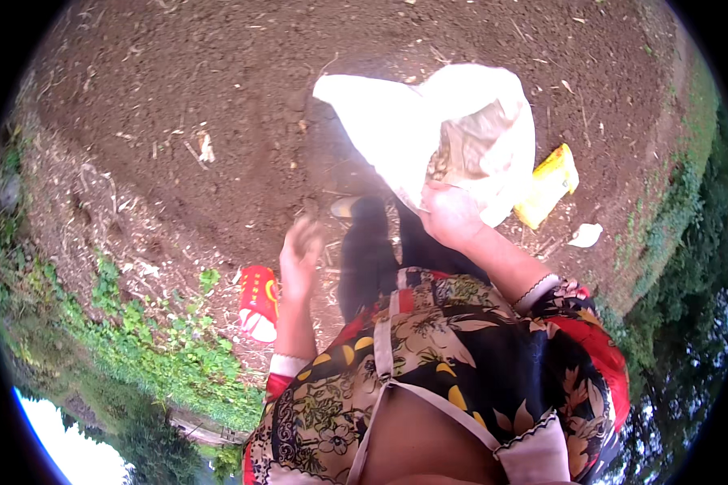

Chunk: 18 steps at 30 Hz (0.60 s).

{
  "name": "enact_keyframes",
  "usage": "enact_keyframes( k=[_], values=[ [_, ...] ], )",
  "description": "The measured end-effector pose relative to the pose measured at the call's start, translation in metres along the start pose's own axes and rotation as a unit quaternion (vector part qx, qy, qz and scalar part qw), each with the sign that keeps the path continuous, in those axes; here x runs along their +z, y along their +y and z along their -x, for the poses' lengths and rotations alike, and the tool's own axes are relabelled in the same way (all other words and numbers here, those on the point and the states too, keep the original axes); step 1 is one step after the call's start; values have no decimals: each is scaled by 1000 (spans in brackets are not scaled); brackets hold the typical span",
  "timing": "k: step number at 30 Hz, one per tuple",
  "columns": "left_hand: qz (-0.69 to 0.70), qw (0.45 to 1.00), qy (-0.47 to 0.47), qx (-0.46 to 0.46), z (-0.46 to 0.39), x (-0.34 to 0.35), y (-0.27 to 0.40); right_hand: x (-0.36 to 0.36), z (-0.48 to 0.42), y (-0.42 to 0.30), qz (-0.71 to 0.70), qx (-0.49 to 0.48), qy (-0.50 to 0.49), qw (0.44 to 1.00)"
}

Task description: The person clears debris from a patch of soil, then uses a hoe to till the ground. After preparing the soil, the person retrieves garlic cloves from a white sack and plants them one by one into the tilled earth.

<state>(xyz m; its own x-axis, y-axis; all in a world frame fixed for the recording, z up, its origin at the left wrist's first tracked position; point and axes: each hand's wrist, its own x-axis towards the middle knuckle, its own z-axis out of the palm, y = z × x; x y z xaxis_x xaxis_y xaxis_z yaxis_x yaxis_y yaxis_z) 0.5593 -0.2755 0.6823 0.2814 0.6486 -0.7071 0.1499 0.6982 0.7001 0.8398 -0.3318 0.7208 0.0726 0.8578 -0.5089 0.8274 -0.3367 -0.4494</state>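
A large white sack (376, 121) stands before me with its mouth gaping. My right hand (452, 212) grips the near edge of its rim. Small pale pieces (439, 165), too indistinct to name, show inside below the opening. Apart from the sack, my left hand (301, 257) hangs over the soil by my leg. Motion blurs its fingers, which look brownish and partly curled; whether they hold anything is hidden. A red packet or container (258, 303) bearing writing lies just left of that forearm.
Loose brown soil (230, 73) strewn with dry stalks spreads ahead. A yellow packet (547, 187) and a white scrap (585, 235) lie right of the sack. Green plants (151, 339) border the left side. One shoe (344, 207) shows beneath my dark trousers (367, 260).
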Motion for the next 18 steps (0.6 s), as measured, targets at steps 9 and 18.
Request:
enact_keyframes(
  k=[9, 18],
  values=[
    [-73, 987, 142, 20, -10, -19, 72, 38, -19, -142, 154, -320, -13, 934],
    [130, 918, 306, 216, 89, -96, 45, 50, -24, -190, 13, -412, -227, 882]
  ],
)
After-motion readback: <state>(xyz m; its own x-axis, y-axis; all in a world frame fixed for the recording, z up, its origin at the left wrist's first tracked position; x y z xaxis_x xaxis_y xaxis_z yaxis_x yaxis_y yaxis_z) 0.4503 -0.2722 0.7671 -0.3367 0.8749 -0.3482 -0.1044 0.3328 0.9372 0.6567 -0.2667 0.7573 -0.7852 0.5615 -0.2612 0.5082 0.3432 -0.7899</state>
